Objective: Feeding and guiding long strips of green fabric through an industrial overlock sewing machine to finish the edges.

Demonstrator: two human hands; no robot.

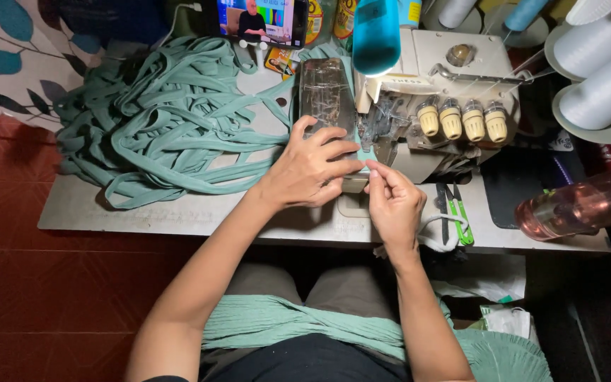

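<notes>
Head view: left hand [310, 170] flat on green strip [178, 134], right hand [392, 201] pinching its end by sewing machine [433, 106]; fingers so near needle could get poked.

the overlock machine [433, 113] stood on the table [178, 212] — a heap of fabric strips [157, 120] lay to its left, snips [457, 212] before it, thread cones [595, 64] to its right, a phone [259, 20] behind the strips.

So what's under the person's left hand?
The left hand lies flat on a strip of green fabric at the sewing machine, beside its taped plate. The cloth directly beneath the palm is covered, so it can't be seen.
</notes>
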